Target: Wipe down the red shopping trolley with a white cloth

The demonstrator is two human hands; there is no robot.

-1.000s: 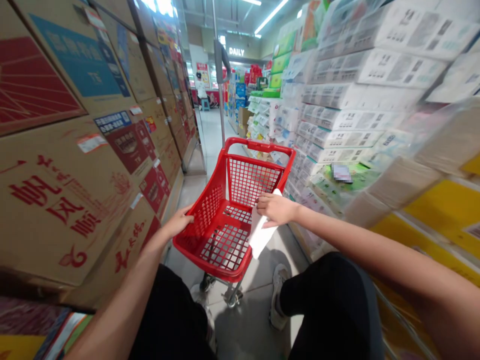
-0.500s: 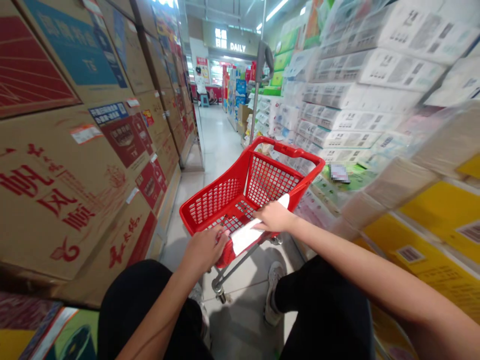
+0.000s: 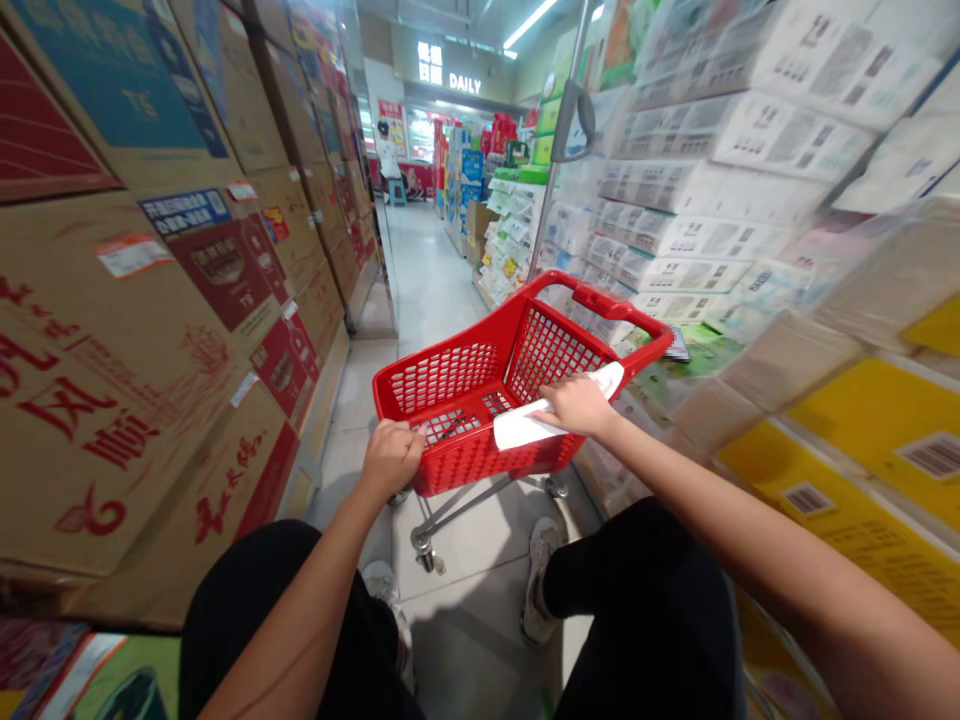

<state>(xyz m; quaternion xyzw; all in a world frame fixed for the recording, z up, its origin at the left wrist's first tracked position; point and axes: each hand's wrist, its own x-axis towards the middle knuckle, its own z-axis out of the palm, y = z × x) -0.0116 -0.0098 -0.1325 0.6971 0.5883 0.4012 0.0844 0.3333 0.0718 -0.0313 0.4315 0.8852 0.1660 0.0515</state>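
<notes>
A red plastic shopping cart (image 3: 480, 375) stands upright on its wheels in the aisle just ahead of my knees. My left hand (image 3: 391, 457) is closed on the near left corner of the basket rim. My right hand (image 3: 579, 405) rests on the right rim and holds a white folded paper (image 3: 525, 428) against it. The basket looks empty inside. Its grey pull handle (image 3: 571, 120) rises on a pole at the far side.
Stacked cardboard cartons (image 3: 150, 330) wall the left side. Packs of tissue and paper goods (image 3: 720, 170) are piled on the right, with yellow boxes (image 3: 870, 440) lower down. The tiled aisle floor (image 3: 420, 280) runs ahead toward a lit store section.
The cart has swung from tipped toward me to level and turned rightward. My left hand moved from its left side to the near corner of the rim. My right hand stayed on the paper.
</notes>
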